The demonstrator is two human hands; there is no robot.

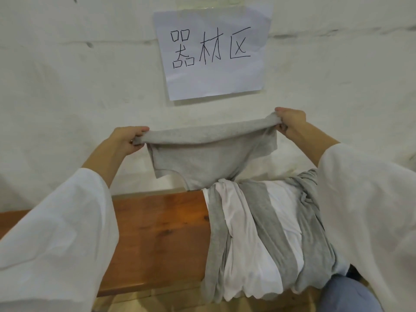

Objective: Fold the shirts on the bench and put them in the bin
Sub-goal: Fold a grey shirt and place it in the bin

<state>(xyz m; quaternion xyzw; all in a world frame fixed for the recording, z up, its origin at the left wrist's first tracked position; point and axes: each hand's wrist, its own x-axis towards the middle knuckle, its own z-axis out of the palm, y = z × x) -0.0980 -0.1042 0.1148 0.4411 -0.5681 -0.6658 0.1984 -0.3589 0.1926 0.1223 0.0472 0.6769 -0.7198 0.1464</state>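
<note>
A light grey shirt (209,154) hangs stretched in the air in front of the wall. My left hand (126,139) grips its left top corner and my right hand (291,122) grips its right top corner, slightly higher. The shirt's lower part trails down onto a pile of grey and white shirts (258,239) lying across the right part of the brown wooden bench (157,239). No bin is in view.
A white wall (67,86) rises right behind the bench, with a taped paper sign (213,52) bearing handwritten characters. My white sleeves cover the lower left and right. A blue trouser knee (346,296) shows at the bottom right.
</note>
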